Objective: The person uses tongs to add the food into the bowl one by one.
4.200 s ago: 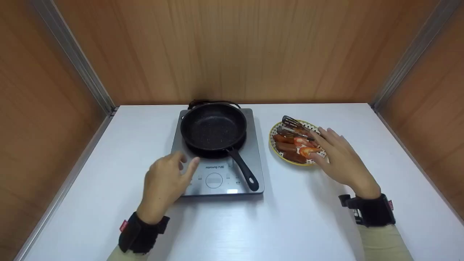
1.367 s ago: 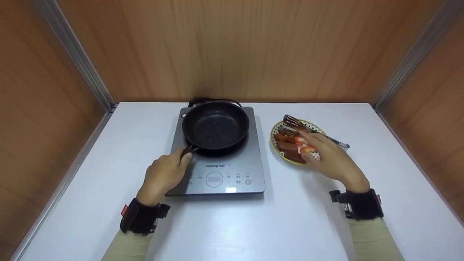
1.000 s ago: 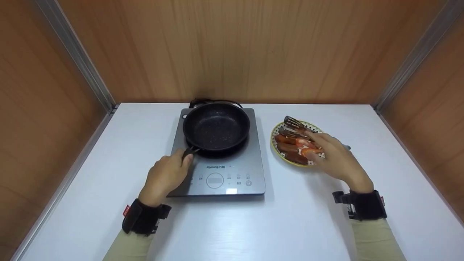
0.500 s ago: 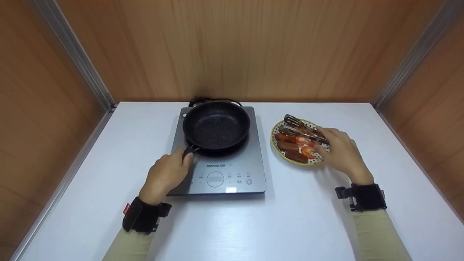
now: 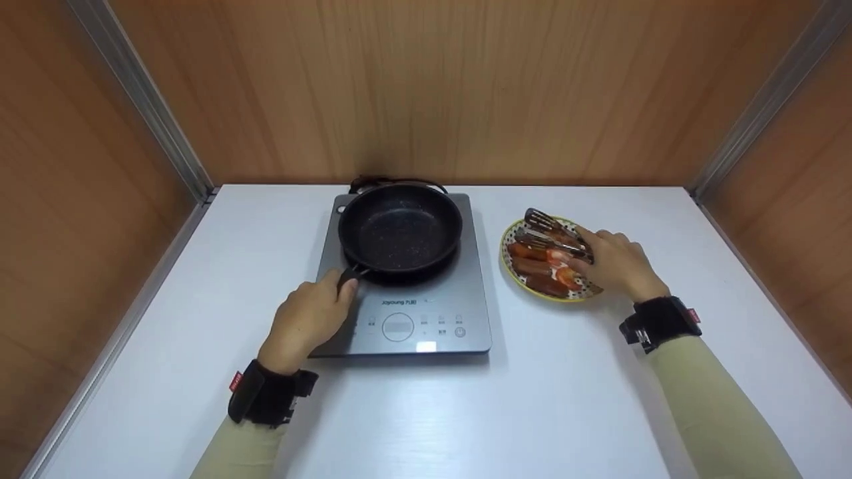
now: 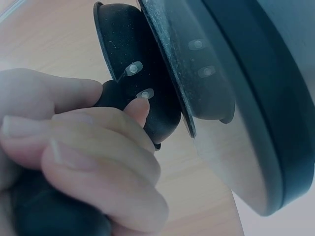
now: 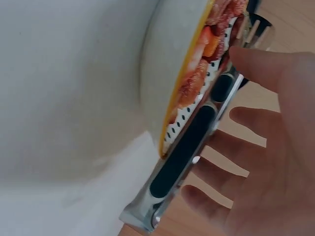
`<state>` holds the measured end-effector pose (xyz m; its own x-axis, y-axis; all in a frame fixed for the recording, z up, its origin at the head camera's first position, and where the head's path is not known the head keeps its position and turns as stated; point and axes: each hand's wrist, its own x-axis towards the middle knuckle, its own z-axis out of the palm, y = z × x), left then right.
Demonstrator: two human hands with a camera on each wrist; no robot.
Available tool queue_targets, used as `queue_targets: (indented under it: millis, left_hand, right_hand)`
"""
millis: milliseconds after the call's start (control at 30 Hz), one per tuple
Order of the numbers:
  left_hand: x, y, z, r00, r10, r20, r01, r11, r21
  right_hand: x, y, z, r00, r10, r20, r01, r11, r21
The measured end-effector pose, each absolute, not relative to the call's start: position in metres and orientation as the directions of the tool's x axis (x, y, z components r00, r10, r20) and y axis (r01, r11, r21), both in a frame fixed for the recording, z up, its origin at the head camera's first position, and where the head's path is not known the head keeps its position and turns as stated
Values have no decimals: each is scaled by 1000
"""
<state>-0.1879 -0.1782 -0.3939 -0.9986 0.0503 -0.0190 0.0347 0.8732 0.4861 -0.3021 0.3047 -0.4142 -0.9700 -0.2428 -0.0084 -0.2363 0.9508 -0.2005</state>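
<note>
My left hand (image 5: 305, 326) grips the handle (image 5: 348, 273) of a black frying pan (image 5: 399, 229). The pan sits on a silver induction cooker (image 5: 456, 293); its riveted side (image 6: 133, 39) shows in the left wrist view. My right hand (image 5: 618, 263) is at the yellow-rimmed plate (image 5: 505, 259) on the right. Across that plate lie metal tongs (image 7: 182, 150) with slotted ends and dark grip pads. My right thumb and fingers stand around the tongs, the fingers loosely extended at their edge. Brown sausages (image 5: 532, 267) and red-orange pieces (image 5: 569, 278) lie on the plate.
A white table (image 5: 426, 412) bears the cooker and plate. Wooden panels (image 5: 426, 93) enclose the back and both sides. A black cord (image 5: 399, 179) lies behind the cooker.
My left hand has taken the pan handle, which now points left instead of right. Over the last half second my right hand and forearm turned beside the tongs.
</note>
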Motion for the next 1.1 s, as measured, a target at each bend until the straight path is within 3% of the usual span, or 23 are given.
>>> queue_targets:
  millis: [500,700,867,1100]
  left_hand:
    - [-189,-180,-396,-999,40,-20,25,866,499]
    - [-188,-180,-395,-999,36,-17,22,867,498]
    - [-187,-181,-394,-999,43,-13,31,870,492]
    - [-186,-181,-393,-999,39,-23,22,870,492]
  right_hand:
    - [-310,308,-426,-972,-230,38,-232,935,-268]
    - [-303,315,-417,-972,-220,84,-235,932,-277]
    - [-292,318,-408,-976,-212,51,-217,922,-320]
    - [-271,321,-398,-970,-244,14,-238,932,-274]
